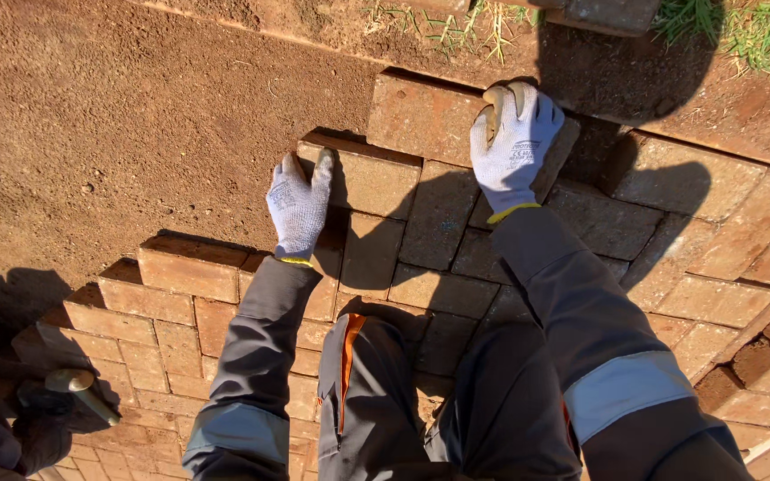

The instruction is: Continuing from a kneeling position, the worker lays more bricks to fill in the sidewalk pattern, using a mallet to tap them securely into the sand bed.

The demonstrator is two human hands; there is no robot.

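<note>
**Gloved Hands on Paving Bricks at the Edge of the Laid Field**

The left hand (299, 203), in a grey knit glove, lies flat at the left end of a reddish paving brick (369, 176) in the outer course. Its fingers are extended and close together, pressing down rather than gripping; the fingertips reach the brick's edge at 12 o'clock, next to the bare soil.

The right hand (511, 147), gloved alike, rests on the right end of a second brick (425, 116), which sits one course farther out, at 1 o'clock from the first brick. Its fingers are together and curled over the far edge of that brick, clamped on it.

Both bricks touch the laid paving (438, 258), which extends toward 6 o'clock under the person's knees. Levelled soil (135, 116) lies from 9 to 12 o'clock. A kerb stone (612, 13) and grass (759, 31) lie at 1 o'clock. A mallet (82, 392) lies on the paving at 8 o'clock, well apart from both hands.
</note>
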